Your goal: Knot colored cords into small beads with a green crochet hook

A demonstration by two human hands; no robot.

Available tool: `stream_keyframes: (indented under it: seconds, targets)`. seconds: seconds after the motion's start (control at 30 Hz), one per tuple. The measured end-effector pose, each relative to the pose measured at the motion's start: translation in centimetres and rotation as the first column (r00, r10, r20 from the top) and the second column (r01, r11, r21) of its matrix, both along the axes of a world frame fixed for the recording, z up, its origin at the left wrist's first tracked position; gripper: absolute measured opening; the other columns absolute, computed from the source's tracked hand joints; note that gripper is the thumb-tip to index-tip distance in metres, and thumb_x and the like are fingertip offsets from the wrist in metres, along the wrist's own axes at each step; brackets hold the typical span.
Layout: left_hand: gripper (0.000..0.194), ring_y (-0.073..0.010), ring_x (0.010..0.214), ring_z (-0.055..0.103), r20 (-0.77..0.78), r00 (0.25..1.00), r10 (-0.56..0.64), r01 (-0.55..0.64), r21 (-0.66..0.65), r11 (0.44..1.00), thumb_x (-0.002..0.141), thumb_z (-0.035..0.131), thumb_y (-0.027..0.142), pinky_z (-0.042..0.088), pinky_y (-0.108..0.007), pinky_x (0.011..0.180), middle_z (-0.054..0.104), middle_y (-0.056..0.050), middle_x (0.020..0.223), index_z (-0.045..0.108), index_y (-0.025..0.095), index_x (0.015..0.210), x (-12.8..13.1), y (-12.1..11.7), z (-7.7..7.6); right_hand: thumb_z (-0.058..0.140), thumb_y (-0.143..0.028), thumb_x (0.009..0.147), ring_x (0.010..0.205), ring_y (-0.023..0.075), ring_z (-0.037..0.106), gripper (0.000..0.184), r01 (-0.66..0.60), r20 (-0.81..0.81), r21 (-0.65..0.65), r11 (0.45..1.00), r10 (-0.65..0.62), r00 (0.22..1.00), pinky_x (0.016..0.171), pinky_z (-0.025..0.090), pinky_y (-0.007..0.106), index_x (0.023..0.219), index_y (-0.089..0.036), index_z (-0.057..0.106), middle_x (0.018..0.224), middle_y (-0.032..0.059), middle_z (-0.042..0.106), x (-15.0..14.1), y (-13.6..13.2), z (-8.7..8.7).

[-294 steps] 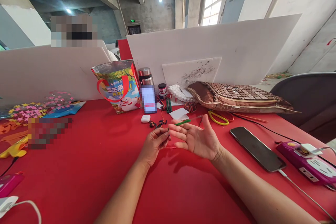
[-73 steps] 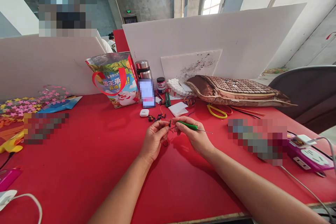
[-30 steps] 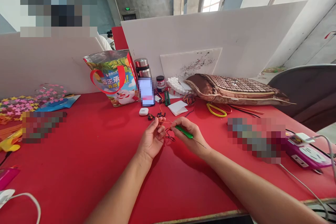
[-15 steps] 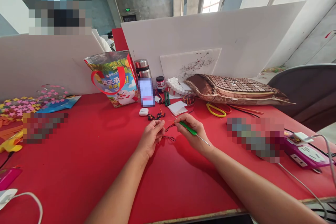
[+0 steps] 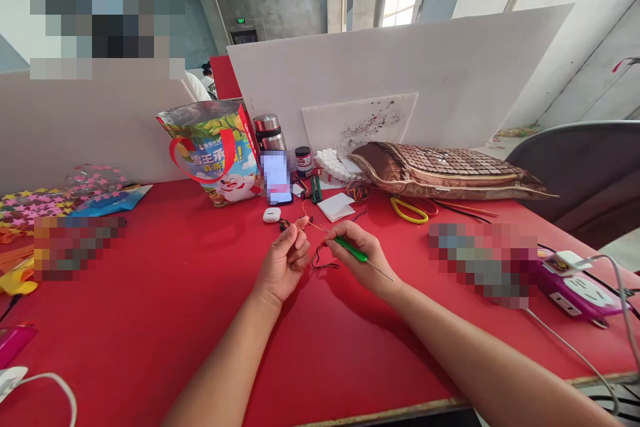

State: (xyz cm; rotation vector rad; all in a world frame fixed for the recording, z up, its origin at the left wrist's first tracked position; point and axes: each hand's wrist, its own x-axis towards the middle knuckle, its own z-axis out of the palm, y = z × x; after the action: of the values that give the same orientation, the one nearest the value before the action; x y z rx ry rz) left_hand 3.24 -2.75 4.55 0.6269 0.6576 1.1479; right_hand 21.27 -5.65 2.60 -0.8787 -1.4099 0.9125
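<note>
My left hand [image 5: 286, 259] is closed in a pinch over the middle of the red table, its thumb and forefinger on a thin orange thread [image 5: 315, 224]. That thread runs across to my right hand [image 5: 361, 252]. Lying across the right palm is a green-handled crochet hook [image 5: 351, 249], its thin metal shaft pointing back toward the wrist. The right thumb and forefinger are pinched together near the thread. A dark looped cord [image 5: 325, 266] hangs below the right fingertips, between the hands. Its upper end is partly hidden by the fingers.
Beyond my hands are a white earbud case [image 5: 271, 215], a phone [image 5: 277, 177], folded white paper [image 5: 337, 207], a cord coil [image 5: 357, 191] and a dark jar [image 5: 303, 161]. A colourful bag [image 5: 220, 167] stands left, a brown cushion [image 5: 445, 173] right, with yellow-handled scissors [image 5: 409, 210] before it.
My left hand has turned a little, its fingertips now higher. The orange thread now shows stretched between both hands, and the dark cord has shifted over to hang by my right hand.
</note>
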Motion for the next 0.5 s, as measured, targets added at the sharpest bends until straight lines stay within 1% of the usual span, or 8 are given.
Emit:
stream_keyframes:
  seconds: [0.07, 0.13, 0.2, 0.27, 0.33, 0.4, 0.43, 0.5]
  targets:
    - [0.045, -0.0013, 0.048, 0.027, 0.016, 0.999, 0.027, -0.027, 0.01, 1.0, 0.071, 0.101, 0.03, 0.025, -0.012, 0.04, 0.049, 0.009, 0.066, 0.081, 0.014, 0.108, 0.2, -0.1, -0.2, 0.07, -0.032, 0.097, 0.076, 0.0168, 0.06, 0.01, -0.01, 0.01, 0.022, 1.0, 0.01, 1.0, 0.068, 0.048, 0.029, 0.096, -0.022, 0.071, 0.087, 0.0027, 0.068, 0.0, -0.1, -0.1]
    - [0.048, 0.0004, 0.049, 0.027, 0.026, 0.999, 0.037, -0.037, 0.009, 0.999, 0.064, 0.104, 0.029, 0.026, -0.01, 0.04, 0.053, 0.008, 0.07, 0.081, 0.013, 0.104, 0.3, -0.3, -0.4, 0.07, -0.032, 0.098, 0.077, 0.0172, 0.061, 0.01, -0.004, 0.019, 0.037, 0.999, 0.003, 1.0, 0.068, 0.048, 0.029, 0.095, -0.023, 0.071, 0.087, 0.0028, 0.067, 0.0, -0.1, -0.1]
    - [0.047, 0.0016, 0.049, 0.028, 0.031, 0.999, 0.02, -0.02, -0.001, 1.0, 0.058, 0.107, 0.031, 0.027, -0.01, 0.04, 0.056, 0.006, 0.074, 0.08, 0.01, 0.09, 0.4, -0.5, -0.4, 0.07, -0.034, 0.098, 0.077, 0.0174, 0.061, 0.011, 0.012, 0.031, 0.04, 0.999, -0.013, 0.999, 0.067, 0.047, 0.029, 0.095, -0.023, 0.071, 0.086, 0.0027, 0.067, 0.0, -0.1, -0.2]
    - [0.046, 0.0014, 0.05, 0.027, 0.036, 0.999, -0.019, 0.019, -0.012, 1.0, 0.056, 0.108, 0.035, 0.026, -0.011, 0.039, 0.055, 0.005, 0.073, 0.074, 0.009, 0.074, 0.5, -0.6, -0.3, 0.071, -0.036, 0.098, 0.077, 0.0175, 0.06, 0.014, 0.024, 0.037, 0.037, 0.999, -0.025, 0.999, 0.067, 0.048, 0.029, 0.095, -0.022, 0.071, 0.085, 0.0026, 0.066, 0.1, 0.0, -0.2]
    - [0.049, 0.0, 0.049, 0.026, 0.043, 0.997, -0.06, 0.06, -0.017, 0.998, 0.058, 0.106, 0.039, 0.024, -0.013, 0.038, 0.048, 0.006, 0.067, 0.066, 0.011, 0.062, 0.5, -0.8, -0.1, 0.072, -0.039, 0.098, 0.077, 0.0176, 0.06, 0.017, 0.029, 0.035, 0.037, 0.999, -0.03, 0.999, 0.067, 0.048, 0.029, 0.095, -0.022, 0.072, 0.085, 0.0027, 0.066, 0.1, 0.0, -0.2]
    - [0.053, -0.0017, 0.048, 0.023, 0.048, 0.995, -0.087, 0.088, -0.02, 0.996, 0.065, 0.103, 0.041, 0.024, -0.014, 0.037, 0.04, 0.007, 0.063, 0.059, 0.013, 0.056, 0.6, -1.0, 0.2, 0.073, -0.041, 0.097, 0.077, 0.0179, 0.06, 0.019, 0.028, 0.032, 0.032, 0.999, -0.029, 0.999, 0.067, 0.048, 0.03, 0.095, -0.022, 0.072, 0.085, 0.0028, 0.066, 0.2, 0.1, -0.2]
    - [0.052, -0.0027, 0.048, 0.023, 0.048, 0.995, -0.093, 0.094, -0.021, 0.995, 0.069, 0.1, 0.042, 0.023, -0.015, 0.038, 0.036, 0.007, 0.061, 0.059, 0.013, 0.056, 0.6, -1.0, 0.3, 0.073, -0.042, 0.097, 0.077, 0.0181, 0.06, 0.02, 0.03, 0.032, 0.029, 0.999, -0.031, 0.999, 0.067, 0.047, 0.03, 0.095, -0.022, 0.072, 0.084, 0.0029, 0.066, 0.2, 0.1, -0.2]
    - [0.043, -0.0044, 0.049, 0.022, 0.044, 0.995, -0.085, 0.086, -0.021, 0.996, 0.077, 0.096, 0.046, 0.023, -0.015, 0.039, 0.032, 0.008, 0.06, 0.069, 0.014, 0.068, 0.5, -1.1, 0.5, 0.073, -0.041, 0.097, 0.077, 0.0186, 0.06, 0.019, 0.035, 0.037, 0.024, 0.999, -0.036, 0.999, 0.066, 0.047, 0.03, 0.095, -0.022, 0.072, 0.084, 0.003, 0.066, 0.2, 0.1, -0.2]
